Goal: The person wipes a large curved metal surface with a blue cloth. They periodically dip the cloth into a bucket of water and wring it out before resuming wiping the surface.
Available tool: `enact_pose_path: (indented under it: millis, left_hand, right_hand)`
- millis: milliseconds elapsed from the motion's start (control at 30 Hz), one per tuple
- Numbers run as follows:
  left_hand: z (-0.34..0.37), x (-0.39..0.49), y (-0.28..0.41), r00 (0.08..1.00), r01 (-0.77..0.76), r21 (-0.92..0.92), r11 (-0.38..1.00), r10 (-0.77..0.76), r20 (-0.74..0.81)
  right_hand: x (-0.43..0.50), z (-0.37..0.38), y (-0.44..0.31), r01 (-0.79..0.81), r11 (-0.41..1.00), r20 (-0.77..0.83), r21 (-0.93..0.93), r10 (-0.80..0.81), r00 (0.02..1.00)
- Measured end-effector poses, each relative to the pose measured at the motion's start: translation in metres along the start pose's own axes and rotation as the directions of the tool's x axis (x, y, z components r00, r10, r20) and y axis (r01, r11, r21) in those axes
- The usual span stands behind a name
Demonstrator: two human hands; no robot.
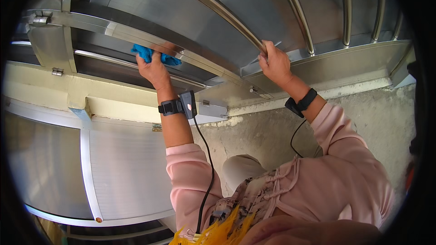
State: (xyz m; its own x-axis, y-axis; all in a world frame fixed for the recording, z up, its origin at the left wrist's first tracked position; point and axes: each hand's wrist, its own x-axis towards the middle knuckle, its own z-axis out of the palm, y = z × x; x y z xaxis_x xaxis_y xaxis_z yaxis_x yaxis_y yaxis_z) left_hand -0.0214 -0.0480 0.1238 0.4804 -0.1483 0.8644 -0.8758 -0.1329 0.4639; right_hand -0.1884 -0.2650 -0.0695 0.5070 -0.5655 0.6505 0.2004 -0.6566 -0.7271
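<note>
A crumpled blue cloth [146, 53] is in my left hand [154, 70], pressed against the flat metal rail [136, 37] of a shiny steel gate. Just below that hand runs a thin horizontal steel bar [109, 60]. My right hand [277, 64] grips the lower end of a round steel tube [235, 15], one of several tubes in front of the gate's sheet-metal panel [190, 17]. The fingers wrap around the tube and hide part of it.
A black device [187, 104] is strapped to my left wrist, its cable [209, 153] running down the sleeve. Another strapped device [293, 107] sits on my right wrist. At left is a white-framed panel door [129, 170]. A latch knob [252, 90] juts from the gate's lower corner, above the concrete floor [262, 132].
</note>
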Motion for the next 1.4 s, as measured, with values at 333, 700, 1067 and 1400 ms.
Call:
enact_pose_path:
  millis: [333,700,1067,1400]
  left_hand:
    - [0.016,-0.163,-0.068,0.792,0.539,0.238,0.808,-0.582,0.184]
    - [0.009,-0.034,0.129,0.853,0.516,-0.42,0.746,-0.405,0.329]
    - [0.071,0.141,0.166,0.718,-0.409,0.806,0.428,0.696,-0.005]
    - [0.11,0.045,0.113,0.859,-0.473,0.607,0.639,0.488,0.157]
  right_hand:
    - [-0.002,-0.004,0.003,-0.012,1.0,0.066,0.021,0.011,0.998]
    - [-0.001,-0.006,0.0,-0.03,0.997,0.052,0.068,0.026,0.998]
    - [0.001,-0.011,-0.002,-0.03,0.988,0.057,0.154,0.021,0.998]
    - [0.002,-0.011,-0.004,-0.072,0.979,0.067,0.188,0.061,0.996]
